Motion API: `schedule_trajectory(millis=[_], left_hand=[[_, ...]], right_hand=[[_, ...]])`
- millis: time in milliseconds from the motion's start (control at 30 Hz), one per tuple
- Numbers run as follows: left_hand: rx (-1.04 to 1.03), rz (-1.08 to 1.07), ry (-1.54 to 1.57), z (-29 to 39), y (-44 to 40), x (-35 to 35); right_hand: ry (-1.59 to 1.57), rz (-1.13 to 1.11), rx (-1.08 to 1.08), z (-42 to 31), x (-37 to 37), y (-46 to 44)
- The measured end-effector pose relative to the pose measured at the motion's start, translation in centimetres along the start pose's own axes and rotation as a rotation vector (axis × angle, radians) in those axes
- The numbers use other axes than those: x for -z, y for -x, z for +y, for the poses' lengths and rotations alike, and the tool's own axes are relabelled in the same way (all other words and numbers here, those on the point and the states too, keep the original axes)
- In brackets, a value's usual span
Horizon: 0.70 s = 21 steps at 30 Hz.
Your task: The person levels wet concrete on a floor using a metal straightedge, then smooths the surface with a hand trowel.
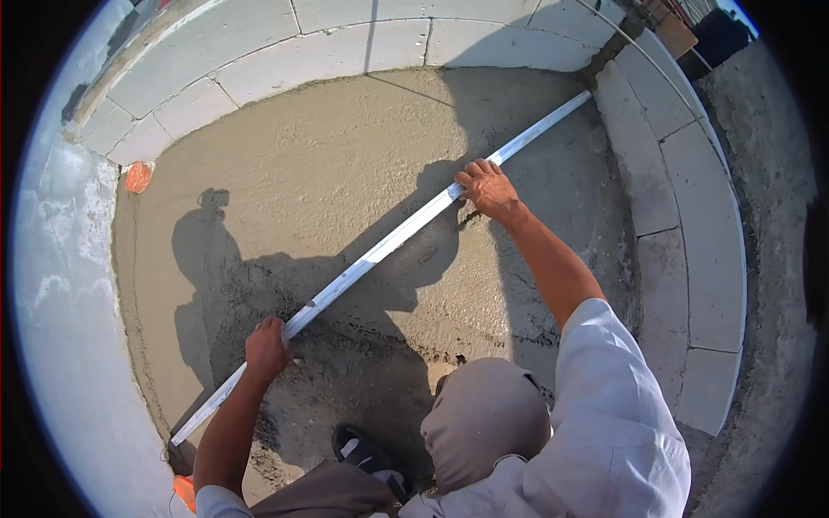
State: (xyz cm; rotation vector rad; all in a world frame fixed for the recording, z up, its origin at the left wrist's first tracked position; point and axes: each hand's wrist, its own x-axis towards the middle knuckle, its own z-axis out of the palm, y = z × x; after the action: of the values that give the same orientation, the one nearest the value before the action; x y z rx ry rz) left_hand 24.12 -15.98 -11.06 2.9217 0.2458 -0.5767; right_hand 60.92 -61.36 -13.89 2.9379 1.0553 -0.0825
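Observation:
A long, pale metal straightedge (389,244) lies diagonally over wet grey mortar (302,164), from the lower left wall to the upper right corner. My left hand (267,350) is closed round its lower part. Further up the bar, my right hand (489,187) grips it with the fingers curled over the far edge. Smooth mortar spreads beyond the bar. On the near side the surface is rougher and darker, partly in my shadow.
White block walls (337,53) enclose the floor at the back, with more blocks (704,233) at the right and a smooth wall (65,285) at the left. An orange object (138,177) sits in the left corner. My sandalled foot (367,453) and bent knee are below.

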Motion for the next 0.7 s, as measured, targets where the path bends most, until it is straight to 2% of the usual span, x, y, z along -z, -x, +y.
schedule_trajectory(millis=[167,567,700], left_hand=[[0.008,0.044,0.014,0.5,-2.3,0.3],[-0.067,-0.027,0.028,2.0,-1.6,-0.1],[-0.038,0.014,0.005,1.4,-2.6,0.2]], right_hand=[[0.001,-0.014,0.009,1.3,-0.6,-4.8],[0.025,-0.038,-0.003,2.7,-1.8,0.6],[0.027,-0.031,-0.002,2.3,0.0,-1.5]])
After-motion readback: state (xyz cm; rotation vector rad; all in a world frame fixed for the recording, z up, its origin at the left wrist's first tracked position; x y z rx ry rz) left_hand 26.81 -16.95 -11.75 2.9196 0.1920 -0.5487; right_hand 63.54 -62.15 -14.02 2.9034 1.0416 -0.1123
